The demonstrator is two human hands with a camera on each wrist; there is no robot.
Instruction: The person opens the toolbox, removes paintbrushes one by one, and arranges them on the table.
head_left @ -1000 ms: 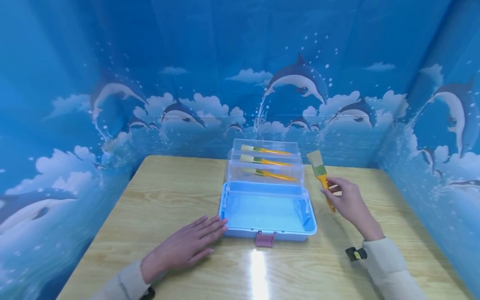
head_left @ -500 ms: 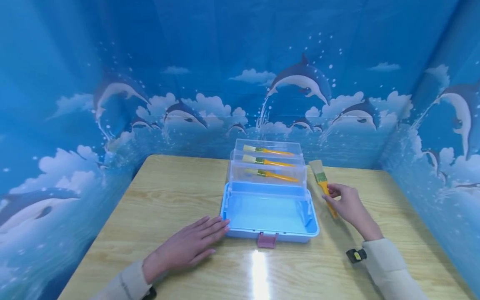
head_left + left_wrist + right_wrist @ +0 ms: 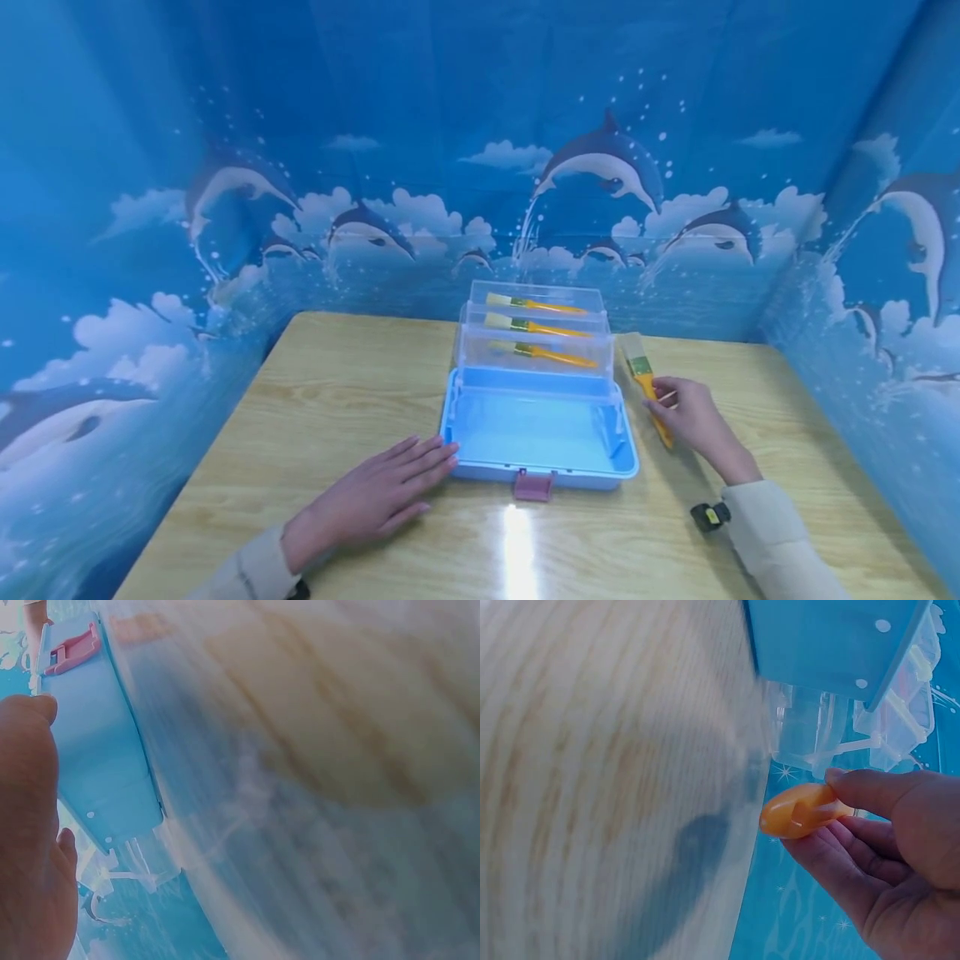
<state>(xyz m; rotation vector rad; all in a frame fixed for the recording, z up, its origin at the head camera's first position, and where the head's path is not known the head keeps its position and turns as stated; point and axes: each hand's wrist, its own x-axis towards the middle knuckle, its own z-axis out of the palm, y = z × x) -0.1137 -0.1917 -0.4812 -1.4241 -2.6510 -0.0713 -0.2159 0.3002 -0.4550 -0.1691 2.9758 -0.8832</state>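
Note:
My right hand (image 3: pixel 693 417) pinches the orange handle of a flat paintbrush (image 3: pixel 643 378) between thumb and fingers, just right of the box. Its pale bristles point away toward the back wall. In the right wrist view the rounded handle end (image 3: pixel 789 814) sticks out past the thumb, above its shadow on the table. A light-blue storage box (image 3: pixel 528 429) stands unfolded, its main compartment facing up. My left hand (image 3: pixel 375 496) lies with straight fingers, fingertips at the box's front left corner. Three similar paintbrushes, including the middle one (image 3: pixel 557 329), lie in the clear stepped trays (image 3: pixel 480 350).
A wood-grain table (image 3: pixel 330 383) carries everything. The box's pink latch (image 3: pixel 533 486) hangs at the front. A blue dolphin-print curtain (image 3: pixel 420 125) encloses the back and both sides. A bright light reflection (image 3: pixel 517 550) shows on the tabletop in front of the box.
My right hand has come down a little with the paintbrush, so the bristles sit lower beside the trays. The left hand stays at the box's corner.

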